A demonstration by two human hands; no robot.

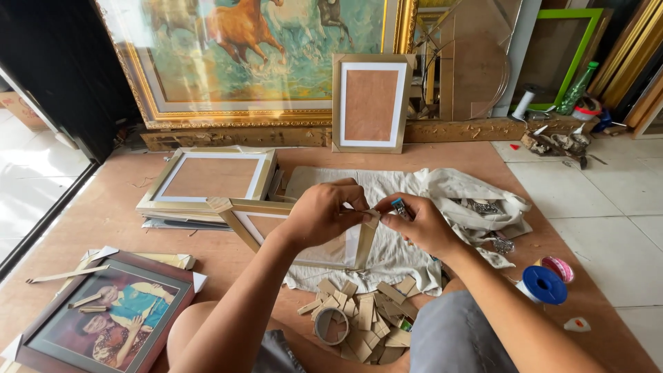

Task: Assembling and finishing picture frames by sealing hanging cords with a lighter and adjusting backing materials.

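Observation:
A small gold picture frame (238, 217) with a brown backing is held up tilted over a white cloth (390, 190). My left hand (321, 214) grips the frame's upper right corner. My right hand (421, 224) meets it at that same corner and holds a small blue-tipped tool (400, 208) between its fingers. Below the hands, on the brown board floor (228, 259), lie several small cardboard pieces (366, 311) and a tape roll (331, 324).
A stack of gold frames (207, 183) lies to the left, a dark-framed portrait (110, 314) at lower left. A large gilt-framed horse painting (248, 55) and a small upright frame (371, 103) lean at the back. Blue spool (543, 284) and pink spool (558, 268) sit right.

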